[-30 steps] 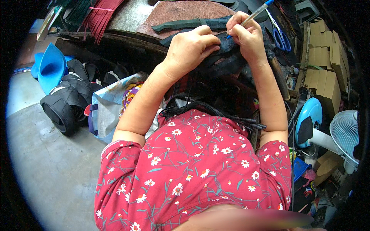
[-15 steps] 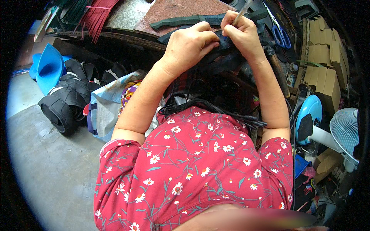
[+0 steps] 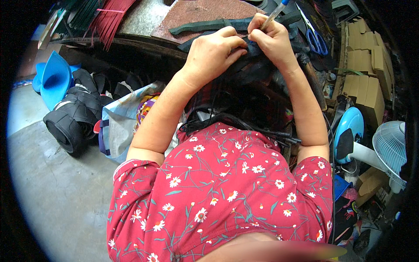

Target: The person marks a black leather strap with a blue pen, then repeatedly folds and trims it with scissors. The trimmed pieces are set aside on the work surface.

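Observation:
At the top of the view, my right hand (image 3: 275,41) is closed around a clear pen (image 3: 273,15) with a blue end, which slants up and to the right. My left hand (image 3: 216,50) is beside it, thumb and fingers pinched together at the edge of dark material (image 3: 253,59). What lies between those fingertips is hidden. A long dark green-black strip (image 3: 205,26) lies just beyond both hands on a worn reddish-brown board (image 3: 187,12).
Blue-handled scissors (image 3: 316,41) lie right of my right hand. Cardboard boxes (image 3: 364,96) and a white-and-blue fan (image 3: 388,148) stand at the right. Bundled red strips (image 3: 109,19) hang over the table's left part. Black padded pieces (image 3: 72,120) and a bag (image 3: 120,124) sit on the floor.
The pen has shifted within my right hand: its blue upper end now shows, and its lower blue tip is out of sight. My left hand has barely moved.

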